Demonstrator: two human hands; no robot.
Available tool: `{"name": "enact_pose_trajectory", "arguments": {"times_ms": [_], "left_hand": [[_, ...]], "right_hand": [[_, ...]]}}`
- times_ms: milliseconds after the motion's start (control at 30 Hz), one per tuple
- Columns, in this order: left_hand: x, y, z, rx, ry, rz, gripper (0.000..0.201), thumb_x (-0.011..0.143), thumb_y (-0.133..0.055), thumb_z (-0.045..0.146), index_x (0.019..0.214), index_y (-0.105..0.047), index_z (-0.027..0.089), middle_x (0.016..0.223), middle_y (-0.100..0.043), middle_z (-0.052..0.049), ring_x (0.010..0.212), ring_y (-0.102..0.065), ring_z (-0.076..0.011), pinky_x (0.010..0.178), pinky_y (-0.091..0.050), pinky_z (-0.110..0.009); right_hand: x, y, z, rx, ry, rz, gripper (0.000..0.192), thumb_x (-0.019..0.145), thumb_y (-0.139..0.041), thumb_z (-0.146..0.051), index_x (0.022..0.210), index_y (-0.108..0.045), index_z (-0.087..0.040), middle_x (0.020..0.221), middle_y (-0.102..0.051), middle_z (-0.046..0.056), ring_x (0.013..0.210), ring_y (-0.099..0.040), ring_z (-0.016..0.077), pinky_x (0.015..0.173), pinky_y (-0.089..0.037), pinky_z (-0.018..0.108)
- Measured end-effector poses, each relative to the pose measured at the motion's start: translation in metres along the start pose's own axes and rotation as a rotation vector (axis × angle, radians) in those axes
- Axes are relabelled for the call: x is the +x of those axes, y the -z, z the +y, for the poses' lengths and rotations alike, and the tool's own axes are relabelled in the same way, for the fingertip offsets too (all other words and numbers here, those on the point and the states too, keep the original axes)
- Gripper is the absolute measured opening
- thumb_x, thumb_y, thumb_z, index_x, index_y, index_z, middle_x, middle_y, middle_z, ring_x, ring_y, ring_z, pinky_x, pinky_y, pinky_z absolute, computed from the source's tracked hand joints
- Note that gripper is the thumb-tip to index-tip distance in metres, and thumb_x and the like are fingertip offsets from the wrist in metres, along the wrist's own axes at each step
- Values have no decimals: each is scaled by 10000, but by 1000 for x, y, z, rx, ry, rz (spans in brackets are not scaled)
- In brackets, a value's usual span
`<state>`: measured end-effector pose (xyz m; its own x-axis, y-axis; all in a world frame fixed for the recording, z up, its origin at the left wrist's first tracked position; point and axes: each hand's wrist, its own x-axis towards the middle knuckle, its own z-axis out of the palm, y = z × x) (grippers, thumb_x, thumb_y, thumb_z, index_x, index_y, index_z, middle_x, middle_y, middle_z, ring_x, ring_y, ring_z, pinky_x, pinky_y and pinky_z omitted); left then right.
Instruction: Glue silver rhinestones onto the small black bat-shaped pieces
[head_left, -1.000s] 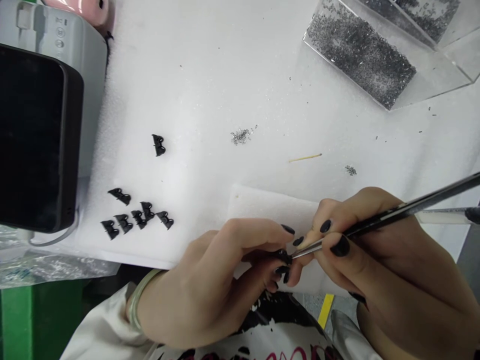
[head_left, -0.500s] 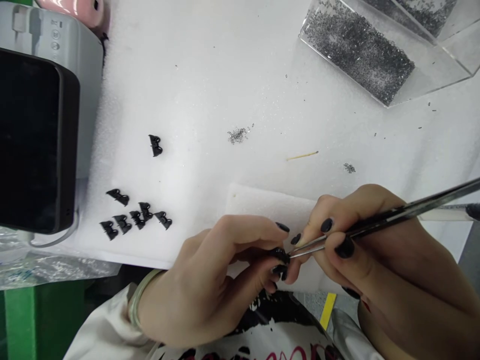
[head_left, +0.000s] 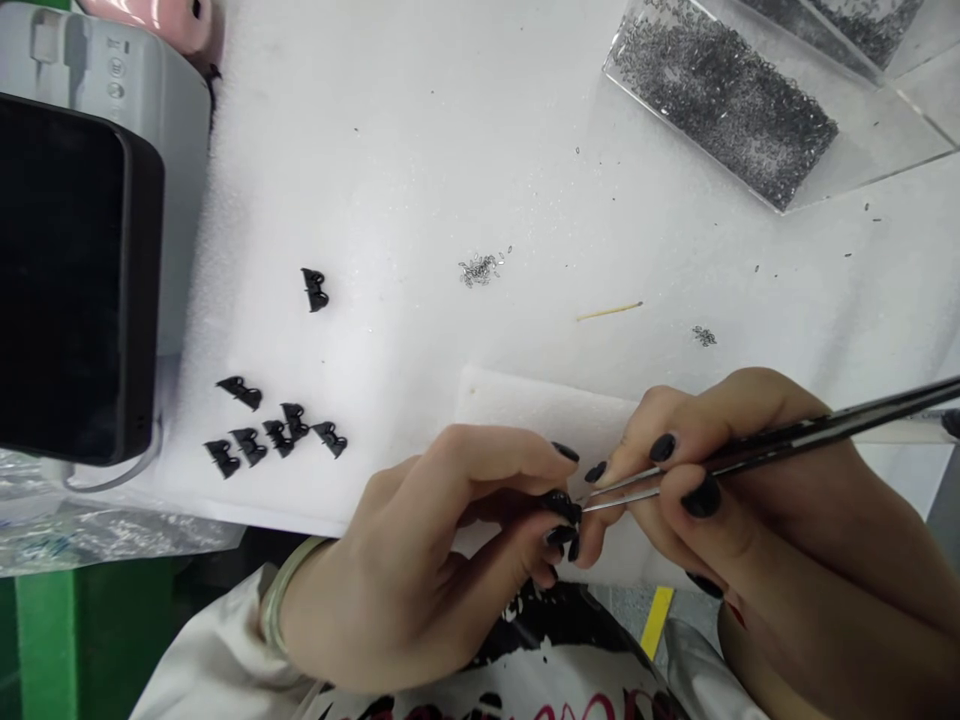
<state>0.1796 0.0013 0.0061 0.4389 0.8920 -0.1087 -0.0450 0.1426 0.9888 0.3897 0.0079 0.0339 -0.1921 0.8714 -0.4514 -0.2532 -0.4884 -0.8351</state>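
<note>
- The left hand [head_left: 450, 550] is curled shut and pinches a tiny black clip [head_left: 564, 506] between thumb and fingertips, near the front edge of the white foam mat [head_left: 420, 150].
- The right hand [head_left: 750, 500] squeezes a pair of tweezers [head_left: 750, 447] – the thin tips touch the tiny black clip, and the long handle runs off to the right.
- Both hands sit over a small foam pad [head_left: 525, 405] that lies at the near edge of the mat.
- To the left, six black clips [head_left: 277, 432] lie in a bunch, well apart from the hands, and one more clip [head_left: 316, 290] lies alone farther back.
- A black box [head_left: 71, 280] fills the left edge.
- Far right, a clear tray of tiny beads [head_left: 720, 95] sits near the corner – the middle of the mat holds a small bead pile [head_left: 480, 270] and a thin yellow stick [head_left: 609, 311], with lots of open white room around them.
</note>
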Motion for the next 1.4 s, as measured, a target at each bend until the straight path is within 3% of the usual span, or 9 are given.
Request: {"name": "enact_pose_trajectory", "arguments": {"times_ms": [400, 633, 800, 900, 1033, 1100, 1233, 1400], "left_hand": [[3, 0, 2, 7, -10, -9, 508, 931, -608, -73, 1337, -566, 230, 1046, -778, -38, 725, -774, -122, 663, -682, -158], [1, 4, -1, 11, 11, -38, 530, 949, -647, -2, 1371, -559, 307, 1047, -774, -30, 681, -789, -148, 607, -699, -196], [1, 5, -4, 26, -5, -53, 484, 980, -597, 5, 1367, -553, 293, 1026, -731, -34, 674, -794, -153, 604, -696, -203], [0, 6, -7, -35, 17, -67, 384, 1027, -559, 40, 1326, -559, 279, 963, -720, -29, 690, -800, -164, 620, -705, -226], [-3, 7, -15, -152, 109, -90, 199, 1067, -565, 108, 1223, -604, 225, 906, -736, -45, 740, -811, -178, 677, -710, -250], [-3, 6, -19, -164, 104, -95, 118, 1066, -584, 148, 1154, -644, 198, 910, -739, -62, 737, -811, -188, 664, -703, -255], [-1, 4, -26, -156, -4, -55, 84, 1034, -620, 159, 1069, -694, 180, 934, -749, -91, 665, -796, -185, 570, -663, -228], [7, 1, -30, -50, -449, 32, 171, 876, -690, 87, 990, -700, 215, 779, -779, -60, 629, -755, -184, 596, -625, -240]], "right_hand": [[1, 0, 2, -7, 10, 10, 108, 1088, -671, -262, 997, -659, -318, 804, -733, -36, 726, -742, 103, 693, -636, 172], [0, -2, -2, 32, -2, 12, 107, 1053, -720, -279, 967, -661, -306, 827, -714, -16, 668, -734, 129, 608, -612, 210], [-5, -4, -1, -79, 201, 167, 123, 989, -792, -358, 997, -684, -299, 860, -727, 15, 665, -728, 183, 603, -655, 298], [-9, 2, 1, -142, 292, 193, 97, 1008, -770, -315, 1065, -693, -334, 961, -751, 26, 666, -723, 194, 636, -687, 381], [-12, 8, 4, -285, 432, 304, 218, 1001, -742, -140, 1075, -717, -344, 911, -728, 40, 959, -745, 261, 737, -691, 392], [-13, 9, 2, -405, 481, 290, 223, 992, -723, -113, 1082, -713, -317, 938, -730, 52, 1035, -738, 259, 781, -682, 355], [-15, 9, -10, -727, 500, 166, 208, 1025, -646, -140, 1139, -664, -314, 1132, -742, 50, 918, -766, 188, 744, -654, 260], [0, -3, -26, -945, 641, 8, 196, 1033, -540, -89, 1090, -600, -266, 949, -733, 42, 724, -728, 175, 571, -579, 256]]}}
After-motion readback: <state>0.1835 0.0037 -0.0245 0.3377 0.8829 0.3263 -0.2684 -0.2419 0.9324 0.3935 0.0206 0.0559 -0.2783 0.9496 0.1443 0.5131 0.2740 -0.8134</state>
